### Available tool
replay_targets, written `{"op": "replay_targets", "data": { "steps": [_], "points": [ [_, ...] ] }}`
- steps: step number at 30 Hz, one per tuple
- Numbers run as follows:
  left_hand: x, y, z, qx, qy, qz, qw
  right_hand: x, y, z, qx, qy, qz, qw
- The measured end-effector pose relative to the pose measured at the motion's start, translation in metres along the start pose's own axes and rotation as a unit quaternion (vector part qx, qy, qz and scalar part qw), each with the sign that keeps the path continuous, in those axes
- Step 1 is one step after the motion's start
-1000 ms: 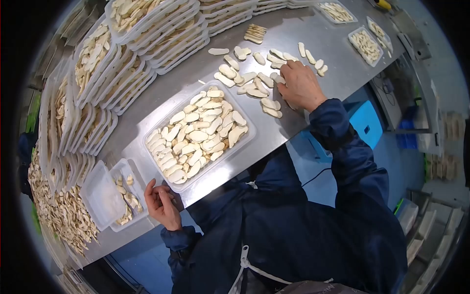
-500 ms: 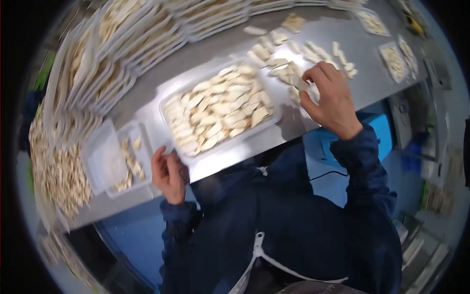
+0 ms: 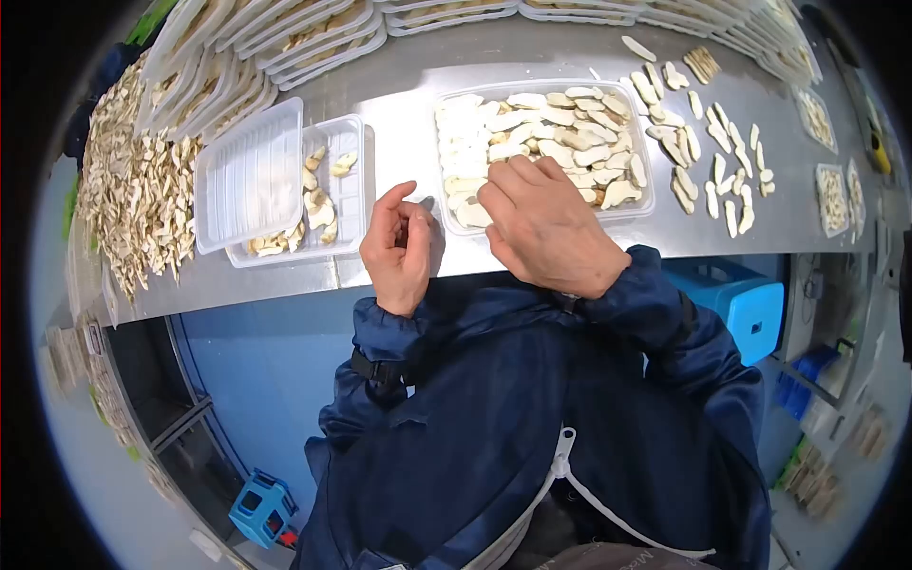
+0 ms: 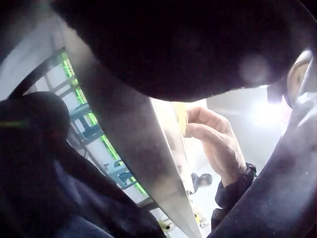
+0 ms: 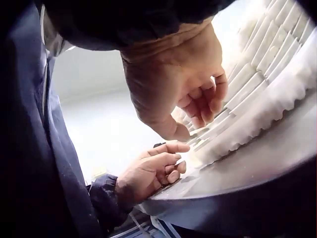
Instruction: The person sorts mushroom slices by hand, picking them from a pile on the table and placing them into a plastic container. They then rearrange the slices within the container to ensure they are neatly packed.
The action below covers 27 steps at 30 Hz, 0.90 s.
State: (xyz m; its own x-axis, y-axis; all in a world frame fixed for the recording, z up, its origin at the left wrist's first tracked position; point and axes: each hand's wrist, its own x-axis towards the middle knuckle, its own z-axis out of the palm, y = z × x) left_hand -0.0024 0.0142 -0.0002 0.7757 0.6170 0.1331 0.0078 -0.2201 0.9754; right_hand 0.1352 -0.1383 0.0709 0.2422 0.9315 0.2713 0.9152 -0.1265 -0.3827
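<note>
My right hand is over the near edge of a clear tray filled with pale mushroom slices. In the left wrist view that hand pinches a slice between thumb and fingers; in the head view its own back hides the slice. Palm side shows in the right wrist view for the right hand. My left hand is just left of the tray with loosely bent fingers and nothing in them; it also appears low in the right wrist view.
Loose slices lie right of the tray. On the left are two overlapping clear trays, one with a few pieces, and a large heap of slices. Stacked filled trays line the back. Small filled trays sit far right.
My right hand has come left from the loose slices to the filled tray, nearer my left hand. The head view has turned, and my left hand still hangs beside the tray.
</note>
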Motion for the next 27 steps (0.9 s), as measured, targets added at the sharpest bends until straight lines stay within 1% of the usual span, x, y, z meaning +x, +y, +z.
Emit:
{"op": "replay_targets", "data": {
  "steps": [3,9,15,18,21,23,24,27],
  "points": [
    [0.000,-0.002,-0.001,0.006,0.000,0.011,1.000,0.006,-0.002,0.002,-0.011,-0.014,-0.004,1.000],
    [0.000,-0.002,-0.001,0.027,0.004,0.007,1.000,0.009,-0.003,0.004,-0.026,-0.023,-0.008,0.999],
    [0.000,-0.001,-0.001,0.028,0.006,0.000,1.000,0.009,-0.002,0.000,-0.009,-0.015,0.001,1.000],
    [0.000,-0.002,-0.002,0.029,-0.001,0.010,1.000,0.001,0.006,-0.019,-0.021,0.032,0.017,0.999],
    [0.001,0.000,0.001,0.005,0.022,0.007,1.000,-0.025,0.022,-0.049,-0.063,0.101,0.104,0.987],
    [0.000,0.001,-0.001,0.023,0.003,-0.003,1.000,-0.052,0.037,-0.060,-0.073,0.131,0.168,0.974],
    [0.000,0.001,-0.002,0.033,-0.006,-0.008,0.999,-0.065,0.044,-0.066,-0.078,0.146,0.200,0.966],
    [0.001,0.000,-0.002,0.019,-0.004,-0.004,1.000,-0.095,0.049,-0.079,-0.074,0.164,0.263,0.948]
  ]
}}
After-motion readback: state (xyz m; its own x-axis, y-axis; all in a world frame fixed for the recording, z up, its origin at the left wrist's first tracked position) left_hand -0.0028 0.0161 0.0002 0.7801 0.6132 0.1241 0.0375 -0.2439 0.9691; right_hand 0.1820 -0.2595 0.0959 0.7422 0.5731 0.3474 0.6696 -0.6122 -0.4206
